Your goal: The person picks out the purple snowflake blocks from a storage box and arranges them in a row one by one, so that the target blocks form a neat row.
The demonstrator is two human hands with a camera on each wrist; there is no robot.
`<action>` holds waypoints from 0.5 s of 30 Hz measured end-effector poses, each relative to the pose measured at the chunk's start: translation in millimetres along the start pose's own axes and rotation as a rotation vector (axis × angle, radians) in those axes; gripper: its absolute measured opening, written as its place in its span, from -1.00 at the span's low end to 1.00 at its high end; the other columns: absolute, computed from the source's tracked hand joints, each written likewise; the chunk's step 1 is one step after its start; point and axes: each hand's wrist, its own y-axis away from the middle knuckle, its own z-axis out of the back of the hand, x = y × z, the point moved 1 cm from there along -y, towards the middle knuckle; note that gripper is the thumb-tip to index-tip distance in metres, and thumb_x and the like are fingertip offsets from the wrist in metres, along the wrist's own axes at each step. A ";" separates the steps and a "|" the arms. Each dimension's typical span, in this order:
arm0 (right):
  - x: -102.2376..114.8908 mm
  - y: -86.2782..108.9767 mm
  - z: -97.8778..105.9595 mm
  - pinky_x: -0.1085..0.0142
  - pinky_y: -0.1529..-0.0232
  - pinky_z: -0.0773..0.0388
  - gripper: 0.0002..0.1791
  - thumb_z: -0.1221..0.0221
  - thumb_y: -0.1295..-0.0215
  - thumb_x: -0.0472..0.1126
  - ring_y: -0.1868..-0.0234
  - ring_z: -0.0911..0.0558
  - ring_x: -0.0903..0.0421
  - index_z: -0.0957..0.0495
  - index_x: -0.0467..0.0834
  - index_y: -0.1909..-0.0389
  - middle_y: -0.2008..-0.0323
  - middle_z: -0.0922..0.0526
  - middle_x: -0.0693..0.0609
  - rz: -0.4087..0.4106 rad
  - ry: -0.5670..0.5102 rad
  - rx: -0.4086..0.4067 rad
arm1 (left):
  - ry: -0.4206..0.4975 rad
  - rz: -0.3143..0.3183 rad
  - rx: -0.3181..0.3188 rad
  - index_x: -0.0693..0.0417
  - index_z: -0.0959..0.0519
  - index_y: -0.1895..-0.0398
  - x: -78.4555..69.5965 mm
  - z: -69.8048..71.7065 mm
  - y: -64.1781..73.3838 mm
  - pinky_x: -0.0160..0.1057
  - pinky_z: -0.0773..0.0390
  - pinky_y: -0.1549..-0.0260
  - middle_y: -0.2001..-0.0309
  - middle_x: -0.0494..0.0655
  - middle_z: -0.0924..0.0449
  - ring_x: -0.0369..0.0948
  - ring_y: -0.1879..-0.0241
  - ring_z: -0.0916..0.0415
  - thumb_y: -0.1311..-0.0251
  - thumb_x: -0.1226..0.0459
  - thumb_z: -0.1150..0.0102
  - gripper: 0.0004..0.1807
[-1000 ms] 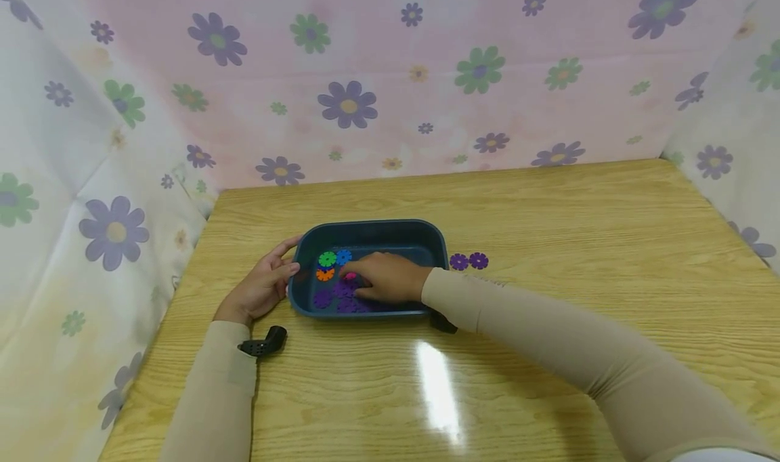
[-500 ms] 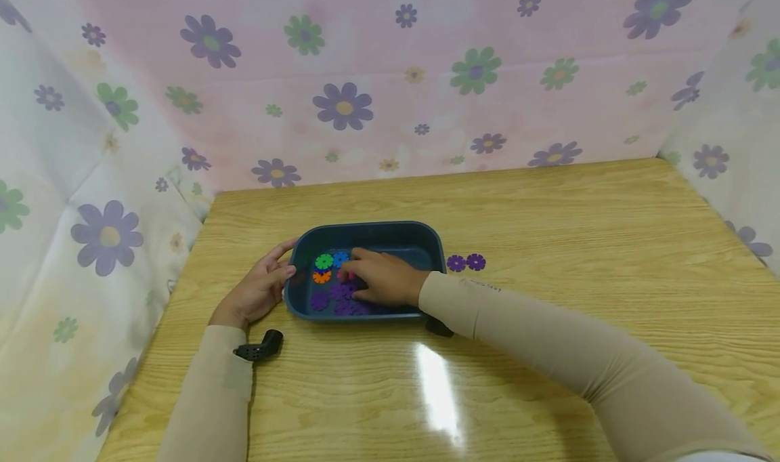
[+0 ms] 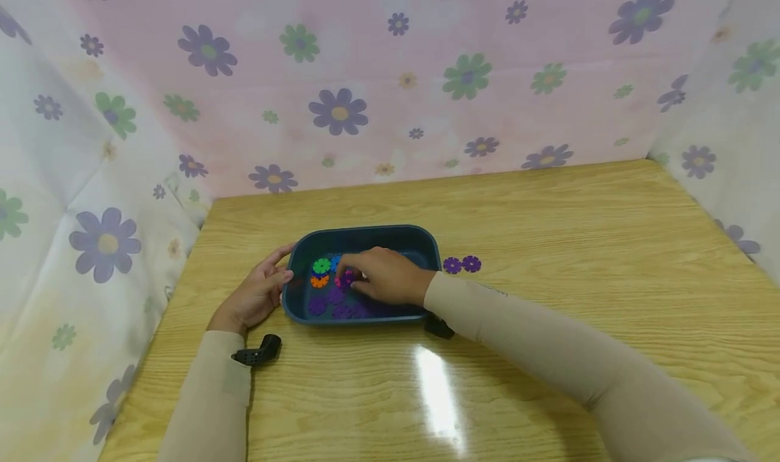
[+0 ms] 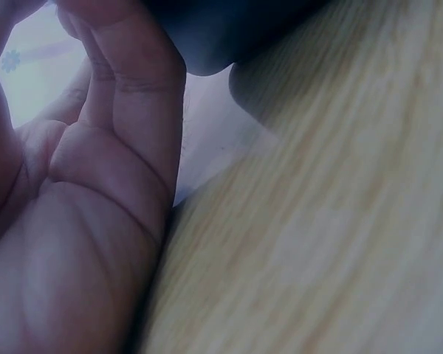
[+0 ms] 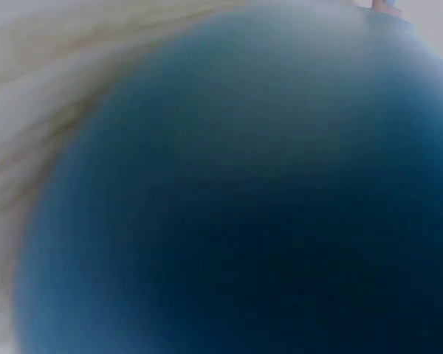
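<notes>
A dark blue plastic bin [image 3: 365, 321] sits on the wooden table, with toothed plastic discs inside it. My left hand [image 3: 252, 298] holds the bin's left end, thumb at the rim; its curled fingers [image 4: 140, 81] show in the left wrist view. Inside the bin, my right hand [image 3: 390, 276] pinches a purple disc [image 3: 347, 278] between thumb and fingers. Near it lie a green disc [image 3: 321, 265], an orange disc [image 3: 319, 281], a partly hidden blue disc [image 3: 334, 262] and a pink one [image 3: 338, 280]. Several purple discs [image 3: 317, 305] lie on the bin floor. The bin's wall [image 5: 244, 184] fills the right wrist view.
Two purple discs [image 3: 461, 265] lie side by side on the table [image 3: 548, 245], just right of the bin. A flowered cloth [image 3: 365, 62] rises behind the table and along both sides. A black wrist device [image 3: 258, 352] is on the left sleeve.
My right fingers have lifted a purple disc a little from the pile, and it now shows between thumb and fingers. My left hand stays on the bin. The head view has shifted slightly.
</notes>
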 end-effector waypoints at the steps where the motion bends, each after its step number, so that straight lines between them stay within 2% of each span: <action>1: 0.6 3.4 2.5 0.31 0.07 -0.63 -0.69 -0.24 -0.38 -0.26 0.11 -0.69 0.20 -0.57 -0.01 -0.10 0.04 -0.72 0.08 -0.004 0.010 -0.014 | -0.004 0.001 0.000 -0.10 -0.11 -0.50 0.3 -0.6 -0.4 -0.43 -0.61 0.42 0.07 -0.16 -0.64 -0.35 0.34 -0.62 -0.51 0.43 0.15 -0.43; 4: 2.0 15.0 10.8 0.30 0.07 -0.63 -0.68 -0.24 -0.38 -0.25 0.11 -0.68 0.20 -0.56 0.00 -0.12 0.06 -0.73 0.09 -0.005 0.035 -0.054 | -0.014 0.004 0.004 -0.11 -0.12 -0.49 1.5 -2.3 -2.1 -0.44 -0.58 0.45 0.09 -0.16 -0.64 -0.36 0.38 -0.59 -0.52 0.43 0.16 -0.44; 11: 4.2 47.8 34.1 0.42 0.34 -0.51 -0.68 -0.24 -0.39 -0.24 0.35 -0.59 0.25 -0.56 -0.02 -0.13 0.17 -0.70 0.09 0.029 0.086 -0.181 | -0.028 -0.004 0.025 -0.10 -0.11 -0.51 3.4 -1.2 -1.8 -0.45 -0.57 0.46 0.11 -0.15 -0.64 -0.37 0.40 -0.59 -0.52 0.40 0.13 -0.44; 15: 0.9 67.2 46.6 0.42 0.33 -0.54 -0.69 -0.23 -0.39 -0.24 0.31 -0.61 0.25 -0.57 -0.06 -0.12 0.17 -0.69 0.08 0.048 0.089 -0.259 | -0.034 -0.014 0.028 -0.11 -0.13 -0.50 1.2 -0.7 1.2 -0.44 -0.60 0.45 0.14 -0.16 -0.65 -0.36 0.40 -0.61 -0.53 0.42 0.17 -0.45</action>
